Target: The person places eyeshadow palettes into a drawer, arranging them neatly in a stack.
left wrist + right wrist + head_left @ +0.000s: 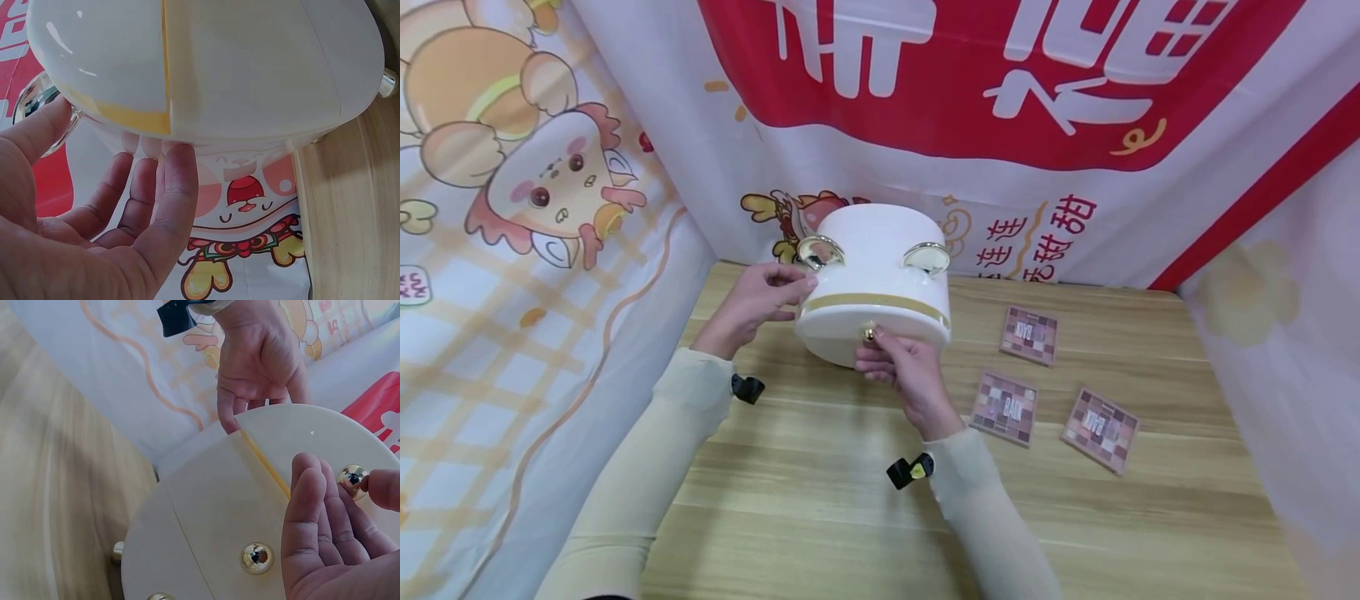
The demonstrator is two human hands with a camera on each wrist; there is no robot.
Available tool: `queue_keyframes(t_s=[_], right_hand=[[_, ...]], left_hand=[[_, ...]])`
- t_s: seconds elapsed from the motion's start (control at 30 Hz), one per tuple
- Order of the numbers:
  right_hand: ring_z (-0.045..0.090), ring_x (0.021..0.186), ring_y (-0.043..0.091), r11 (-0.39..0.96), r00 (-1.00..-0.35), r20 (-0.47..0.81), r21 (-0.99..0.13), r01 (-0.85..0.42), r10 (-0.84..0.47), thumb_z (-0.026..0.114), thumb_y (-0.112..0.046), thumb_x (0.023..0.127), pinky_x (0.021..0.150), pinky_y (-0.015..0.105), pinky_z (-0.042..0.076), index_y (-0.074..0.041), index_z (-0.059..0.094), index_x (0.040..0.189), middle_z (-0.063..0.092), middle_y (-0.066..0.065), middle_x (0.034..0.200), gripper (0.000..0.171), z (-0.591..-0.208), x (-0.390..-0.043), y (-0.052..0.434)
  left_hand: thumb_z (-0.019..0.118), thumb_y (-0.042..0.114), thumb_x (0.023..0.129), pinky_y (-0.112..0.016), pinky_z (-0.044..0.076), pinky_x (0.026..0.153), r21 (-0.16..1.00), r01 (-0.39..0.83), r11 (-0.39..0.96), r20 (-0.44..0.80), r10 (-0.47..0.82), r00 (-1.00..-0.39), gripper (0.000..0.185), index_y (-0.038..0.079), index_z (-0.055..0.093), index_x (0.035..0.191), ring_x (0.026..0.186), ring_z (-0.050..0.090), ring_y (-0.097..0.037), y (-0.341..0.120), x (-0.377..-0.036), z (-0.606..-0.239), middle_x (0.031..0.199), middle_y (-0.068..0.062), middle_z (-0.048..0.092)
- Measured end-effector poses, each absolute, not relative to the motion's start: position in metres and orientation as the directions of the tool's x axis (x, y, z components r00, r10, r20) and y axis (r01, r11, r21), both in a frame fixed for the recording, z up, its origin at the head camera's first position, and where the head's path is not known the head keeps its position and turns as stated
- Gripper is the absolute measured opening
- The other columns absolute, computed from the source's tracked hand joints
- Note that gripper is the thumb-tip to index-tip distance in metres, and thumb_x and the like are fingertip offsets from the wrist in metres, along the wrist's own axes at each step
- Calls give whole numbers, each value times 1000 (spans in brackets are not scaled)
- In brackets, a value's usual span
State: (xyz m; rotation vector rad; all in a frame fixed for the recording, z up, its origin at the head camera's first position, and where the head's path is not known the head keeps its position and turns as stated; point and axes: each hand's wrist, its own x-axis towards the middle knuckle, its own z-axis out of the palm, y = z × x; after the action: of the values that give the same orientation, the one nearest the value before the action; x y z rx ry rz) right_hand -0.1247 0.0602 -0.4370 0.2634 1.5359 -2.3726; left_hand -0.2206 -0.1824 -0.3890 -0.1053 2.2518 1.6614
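A glossy white rounded storage box (883, 246) stands on the table, with a gold band (880, 299) along its front edge and two gold loop handles (927, 257) on top. My right hand (910, 373) is at its front face, thumb and forefinger pinching the upper gold knob (352, 480). The other right fingers lie across the face. Lower on that face sits a second gold knob (257, 557). At the box's left side, my left hand (134, 219) rests its fingertips on the wall near the band, fingers extended and thumb beside one handle.
Three square eyeshadow palettes, one near the back (1030, 335), one in the middle (1005, 407) and one at the right (1101, 429), lie on the wooden table (790, 500). Printed cloth (865, 150) hangs close behind the box, and more cloth borders both sides.
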Motion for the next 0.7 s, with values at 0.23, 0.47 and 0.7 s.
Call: queue_keyframes(t_s=[0.23,0.47,0.7], right_hand=[[73,79,20,-396,-940,-294,-853,341,-175,68,-29,98,70,27,61,12,65,117,74,16,95,45,-439,-117,61],[73,79,21,-401,-941,-284,-852,336,-184,68,-27,98,72,28,62,12,64,118,74,18,96,44,-438,-111,63],[73,79,20,-396,-941,-273,-856,333,-200,68,-27,98,73,29,61,12,64,118,74,17,95,44,-441,-102,64]], left_hand=[[78,45,88,-47,57,92,915,-263,305,-316,139,-939,64,4,56,132,108,57,-31,-183,-222,-390,124,-16,58],[78,44,88,-42,59,88,916,-254,311,-310,146,-939,65,2,56,132,108,58,-30,-183,-222,-391,124,-17,58],[77,45,89,-46,58,90,913,-255,319,-312,142,-939,65,1,56,133,109,58,-31,-183,-222,-391,125,-17,57]])
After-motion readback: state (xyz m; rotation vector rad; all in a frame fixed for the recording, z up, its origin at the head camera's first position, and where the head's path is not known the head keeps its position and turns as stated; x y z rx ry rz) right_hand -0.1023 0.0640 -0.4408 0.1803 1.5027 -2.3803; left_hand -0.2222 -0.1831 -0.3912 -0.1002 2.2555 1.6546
